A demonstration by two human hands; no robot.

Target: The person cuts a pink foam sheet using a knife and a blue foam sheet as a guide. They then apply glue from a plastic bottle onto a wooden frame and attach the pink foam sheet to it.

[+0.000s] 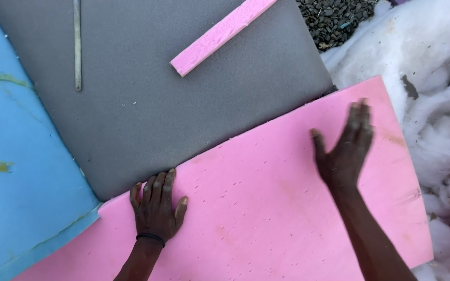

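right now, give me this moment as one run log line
left hand: flat on pink foam sheet, by grey foam sheet edge | right hand: open on pink foam sheet | nearby: pink foam strip, white stuffing

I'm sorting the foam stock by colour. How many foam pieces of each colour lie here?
Pink: 2, the large flat pink foam sheet under both hands and the narrow pink foam strip
Grey: 1, the grey foam slab
Blue: 1, the blue foam sheet
Total: 4

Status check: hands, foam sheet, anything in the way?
Left hand flat on pink foam sheet, near its upper edge. Right hand open, spread over the sheet. Grey foam abuts above; pink strip and metal rod lie clear.
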